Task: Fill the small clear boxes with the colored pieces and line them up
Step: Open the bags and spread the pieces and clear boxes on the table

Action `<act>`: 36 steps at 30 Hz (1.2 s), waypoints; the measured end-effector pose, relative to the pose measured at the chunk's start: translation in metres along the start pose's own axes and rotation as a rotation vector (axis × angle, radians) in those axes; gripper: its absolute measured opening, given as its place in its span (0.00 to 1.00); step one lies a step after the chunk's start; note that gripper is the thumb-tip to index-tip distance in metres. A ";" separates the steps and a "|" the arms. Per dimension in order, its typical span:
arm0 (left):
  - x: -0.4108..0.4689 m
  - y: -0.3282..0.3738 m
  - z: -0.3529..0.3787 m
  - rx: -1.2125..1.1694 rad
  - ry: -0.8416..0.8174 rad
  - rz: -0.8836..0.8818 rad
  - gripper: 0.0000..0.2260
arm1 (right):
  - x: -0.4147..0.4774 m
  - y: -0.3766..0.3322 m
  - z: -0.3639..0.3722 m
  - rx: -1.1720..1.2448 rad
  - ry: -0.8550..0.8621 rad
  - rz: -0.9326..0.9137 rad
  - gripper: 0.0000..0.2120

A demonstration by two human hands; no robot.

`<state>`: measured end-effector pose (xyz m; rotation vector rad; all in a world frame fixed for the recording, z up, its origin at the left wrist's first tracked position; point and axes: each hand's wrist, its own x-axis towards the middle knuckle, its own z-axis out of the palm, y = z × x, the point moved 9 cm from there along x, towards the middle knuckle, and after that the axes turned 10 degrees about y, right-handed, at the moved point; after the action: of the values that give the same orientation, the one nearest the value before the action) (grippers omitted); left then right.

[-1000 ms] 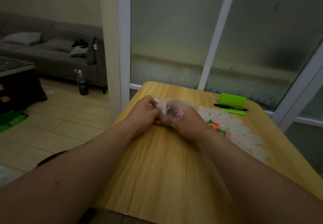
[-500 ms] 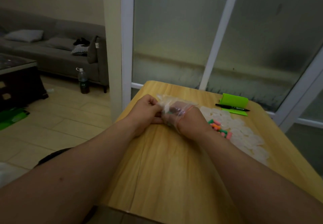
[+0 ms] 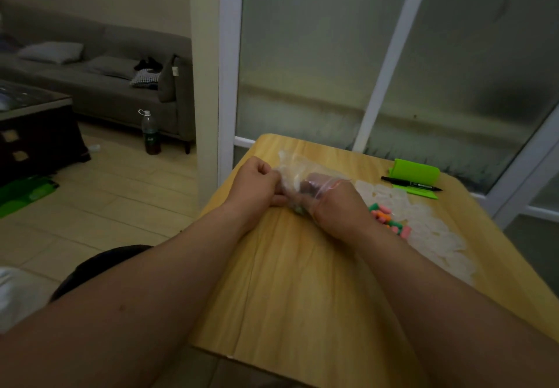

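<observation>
My left hand (image 3: 257, 185) pinches the limp, slippery clear bag (image 3: 298, 172) at its mouth, my right hand (image 3: 338, 206) reaches inside (holding what, I cannot tell), and the probably light, skittish colored pieces (image 3: 387, 219) lie beside the small clear boxes (image 3: 423, 224).

Materials, dim light
Wood-grain table (image 3: 302, 281), smooth, faint sheen; thin crinkled clear plastic bag (image 3: 295, 172); cloudy translucent plastic boxes (image 3: 429, 227); matt grey cloth sofa (image 3: 99, 85).

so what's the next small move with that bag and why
Probably draw the right hand out of the clear bag, bringing any pieces along: its fingers are inside the bag, the left hand pinches the bag's edge, and a few colored pieces lie by the clear boxes.
</observation>
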<state>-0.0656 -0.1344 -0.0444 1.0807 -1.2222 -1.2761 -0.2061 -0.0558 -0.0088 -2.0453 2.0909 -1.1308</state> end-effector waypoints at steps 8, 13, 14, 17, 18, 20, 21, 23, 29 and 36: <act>-0.002 0.001 -0.014 -0.004 0.132 0.018 0.04 | -0.002 0.006 -0.007 -0.025 -0.044 0.036 0.08; -0.004 0.003 -0.010 0.050 0.110 0.039 0.05 | 0.002 -0.006 0.010 -0.140 -0.149 -0.109 0.09; -0.004 0.003 -0.009 0.068 0.109 0.042 0.05 | 0.002 -0.011 0.015 -0.168 -0.180 -0.156 0.10; -0.005 0.005 -0.012 0.145 0.157 0.066 0.04 | 0.000 -0.026 0.020 -0.277 -0.252 -0.205 0.18; -0.004 0.006 -0.015 0.173 0.192 0.092 0.04 | 0.000 -0.025 0.021 -0.306 -0.258 -0.202 0.19; -0.007 0.010 -0.021 0.214 0.259 0.131 0.03 | 0.001 -0.017 0.019 -0.363 -0.208 -0.205 0.16; -0.008 0.010 -0.024 0.217 0.287 0.138 0.03 | 0.002 -0.012 0.018 -0.374 -0.176 -0.208 0.14; -0.009 0.011 -0.025 0.205 0.308 0.146 0.03 | 0.001 -0.007 0.017 -0.323 -0.147 -0.203 0.08; -0.009 0.013 -0.020 0.259 0.281 0.180 0.05 | -0.002 -0.009 0.021 -0.207 -0.162 -0.171 0.10; -0.008 0.010 -0.022 0.238 0.287 0.160 0.05 | 0.000 -0.012 0.015 -0.473 0.029 -0.392 0.10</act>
<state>-0.0425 -0.1275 -0.0366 1.2601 -1.2320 -0.8356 -0.1881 -0.0617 -0.0140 -2.7586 2.1959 -0.7337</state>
